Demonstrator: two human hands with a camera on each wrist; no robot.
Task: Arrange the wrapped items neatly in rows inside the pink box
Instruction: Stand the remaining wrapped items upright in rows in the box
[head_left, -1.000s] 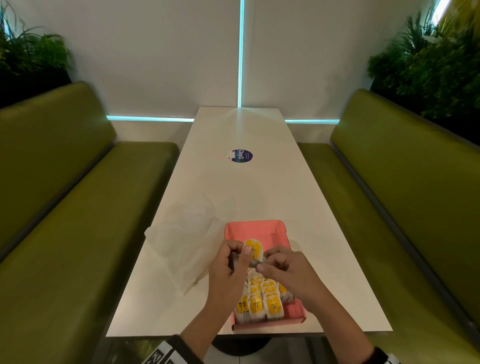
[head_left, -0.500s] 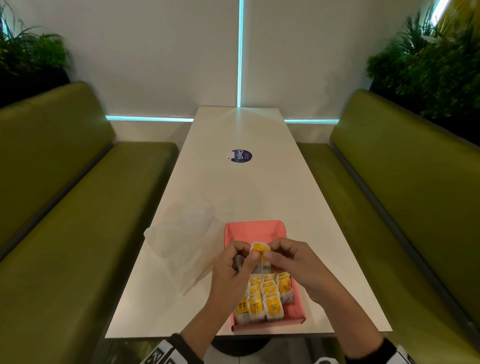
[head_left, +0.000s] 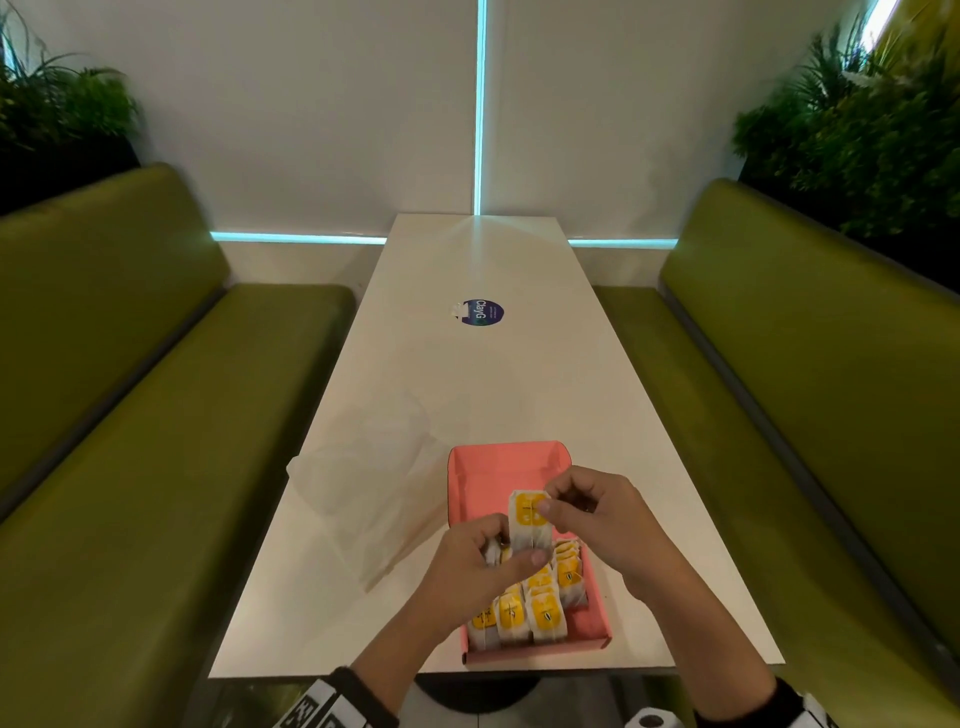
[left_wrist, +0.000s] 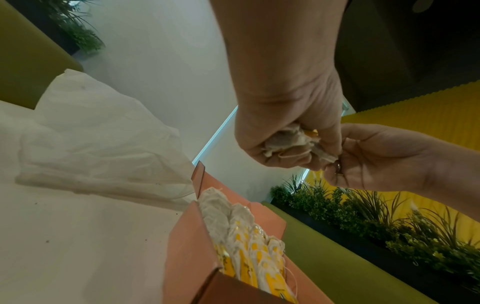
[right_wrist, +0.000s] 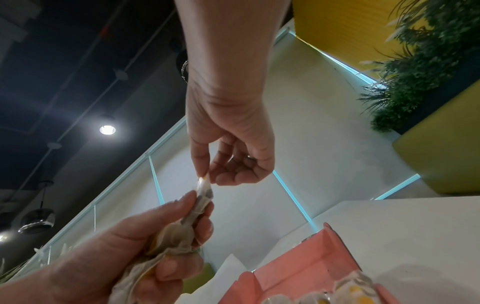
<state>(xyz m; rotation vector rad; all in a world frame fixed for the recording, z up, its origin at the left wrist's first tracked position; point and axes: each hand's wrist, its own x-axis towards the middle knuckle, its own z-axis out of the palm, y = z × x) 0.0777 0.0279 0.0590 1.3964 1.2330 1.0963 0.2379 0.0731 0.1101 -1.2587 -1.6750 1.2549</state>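
Observation:
The pink box (head_left: 498, 467) lies open near the table's front edge, its near half filled with rows of white-and-yellow wrapped items (head_left: 535, 597). Above the box my left hand (head_left: 483, 566) grips a bunch of wrapped items (left_wrist: 293, 142). My right hand (head_left: 587, 514) pinches the top of one wrapped item (head_left: 527, 525) that stands up from the bunch, while my left thumb presses on its lower end. In the right wrist view the pinched item (right_wrist: 203, 189) hangs between both hands above the box (right_wrist: 298, 265).
A crumpled clear plastic bag (head_left: 363, 493) lies on the white table (head_left: 467, 374) left of the box. A round blue sticker (head_left: 482, 313) sits mid-table. Green benches (head_left: 130, 415) flank both sides.
My right hand has moved up and right, drawing one wrapped item upward out of the bunch in my left hand. The left hand has dropped slightly toward me.

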